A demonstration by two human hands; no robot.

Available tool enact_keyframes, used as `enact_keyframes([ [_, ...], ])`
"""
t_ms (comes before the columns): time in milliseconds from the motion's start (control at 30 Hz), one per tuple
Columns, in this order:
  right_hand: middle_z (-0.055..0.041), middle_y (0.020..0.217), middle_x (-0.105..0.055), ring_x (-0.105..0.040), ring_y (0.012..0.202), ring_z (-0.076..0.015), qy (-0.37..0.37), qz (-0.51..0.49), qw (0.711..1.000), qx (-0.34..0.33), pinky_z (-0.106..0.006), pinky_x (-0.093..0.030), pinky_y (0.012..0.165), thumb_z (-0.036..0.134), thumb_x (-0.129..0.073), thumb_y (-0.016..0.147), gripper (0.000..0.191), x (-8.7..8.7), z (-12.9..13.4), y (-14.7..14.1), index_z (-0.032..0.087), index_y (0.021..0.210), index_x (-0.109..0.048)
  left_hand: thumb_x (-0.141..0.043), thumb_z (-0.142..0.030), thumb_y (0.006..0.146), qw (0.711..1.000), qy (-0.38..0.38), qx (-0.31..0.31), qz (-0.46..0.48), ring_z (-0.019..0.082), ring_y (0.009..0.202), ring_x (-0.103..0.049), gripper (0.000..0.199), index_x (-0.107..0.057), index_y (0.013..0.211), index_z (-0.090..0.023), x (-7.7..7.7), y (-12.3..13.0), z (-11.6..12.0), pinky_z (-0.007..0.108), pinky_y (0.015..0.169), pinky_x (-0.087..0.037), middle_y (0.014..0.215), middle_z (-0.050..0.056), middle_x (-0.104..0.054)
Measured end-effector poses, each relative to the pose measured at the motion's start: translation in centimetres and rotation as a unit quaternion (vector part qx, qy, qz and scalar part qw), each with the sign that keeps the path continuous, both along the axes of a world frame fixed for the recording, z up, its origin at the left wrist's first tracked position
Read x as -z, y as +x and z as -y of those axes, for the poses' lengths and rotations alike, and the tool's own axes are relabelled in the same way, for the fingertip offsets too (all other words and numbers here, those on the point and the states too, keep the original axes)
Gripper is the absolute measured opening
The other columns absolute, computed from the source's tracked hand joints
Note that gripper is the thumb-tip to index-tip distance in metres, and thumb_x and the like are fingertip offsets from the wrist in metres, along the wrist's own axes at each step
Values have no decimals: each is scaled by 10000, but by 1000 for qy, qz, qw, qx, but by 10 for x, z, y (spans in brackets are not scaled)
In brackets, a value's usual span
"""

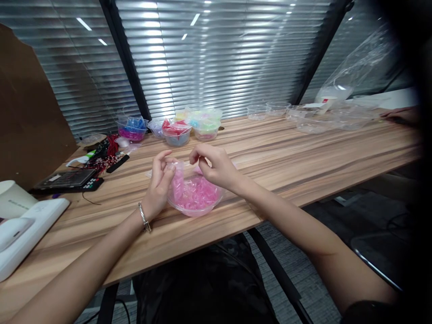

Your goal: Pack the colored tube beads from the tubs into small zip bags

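Slatted blinds (222, 58) stand behind a wood-grain table (286, 153). Near its front edge sits a clear bowl (197, 209) of pink pieces (202, 192). The left hand (160, 180), partly curled, pinches a clear pink packet (178, 180) at the bowl's left side; the right hand (214, 165) curls above it, its grip unclear.

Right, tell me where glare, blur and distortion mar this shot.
Head view: bright streaks glare across the blinds; head view: the black window bars splay outward, as if lens-stretched; head view: a dark, out-of-focus shape hides the right edge.
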State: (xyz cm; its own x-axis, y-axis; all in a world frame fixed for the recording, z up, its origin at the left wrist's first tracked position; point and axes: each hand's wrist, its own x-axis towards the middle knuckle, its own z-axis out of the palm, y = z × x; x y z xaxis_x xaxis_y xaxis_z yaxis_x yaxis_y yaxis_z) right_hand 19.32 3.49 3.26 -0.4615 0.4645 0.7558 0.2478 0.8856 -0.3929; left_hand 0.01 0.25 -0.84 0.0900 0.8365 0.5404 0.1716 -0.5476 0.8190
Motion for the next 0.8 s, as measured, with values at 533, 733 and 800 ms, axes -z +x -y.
enact_keyframes([
  [533, -28, 934, -706, -574, 696, -153, -7, 411, 909, -65, -258, -296, 522, 218, -638, 804, 260, -10, 6, 6, 242, 1056, -698, -498, -401, 934, 997, 51, 27, -41, 185, 970, -550, 419, -378, 1303, -241, -3, 2, -2, 346, 876, -425, 1091, 58, -545],
  [733, -21, 861, -699, -580, 702, -144, -33, 381, 919, -97, -247, -338, 555, 175, -641, 821, 168, -4, 0, 7, 213, 965, -717, -493, -397, 939, 996, 60, 23, -53, 191, 969, -542, 410, -385, 1302, -239, -3, 2, -3, 340, 849, -430, 1105, 65, -548],
  [800, -22, 861, -705, -590, 712, -142, -40, 360, 926, -109, -248, -371, 595, 142, -617, 836, 168, -3, 0, 7, 200, 958, -718, -492, -398, 940, 997, 58, 21, -56, 193, 984, -537, 409, -387, 1301, -236, -3, 2, -2, 341, 852, -428, 1108, 66, -548],
])
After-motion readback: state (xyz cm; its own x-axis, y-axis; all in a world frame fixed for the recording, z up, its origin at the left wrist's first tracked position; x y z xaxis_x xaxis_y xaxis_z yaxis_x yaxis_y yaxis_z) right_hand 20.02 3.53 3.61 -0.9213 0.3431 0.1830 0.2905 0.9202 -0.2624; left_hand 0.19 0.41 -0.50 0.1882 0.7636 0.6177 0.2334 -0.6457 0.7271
